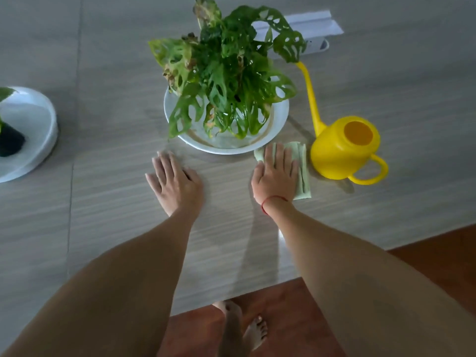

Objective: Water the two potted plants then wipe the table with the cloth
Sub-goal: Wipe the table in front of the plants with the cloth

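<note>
Right hand [277, 173] presses flat, fingers spread, on the folded pale green cloth [300, 171], between the monstera's white saucer [226, 148] and the yellow watering can [345, 148]. Left hand [175, 182] rests open-palmed on the worktop [116, 202]; its grip holds nothing.

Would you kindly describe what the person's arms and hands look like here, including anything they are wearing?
Both forearms are bare, with no sleeves in view and no gloves. The right hand has a thin red string bracelet around its wrist. The left hand and its wrist carry nothing: no ring, watch or band shows. The nails look short and unpainted.
</note>
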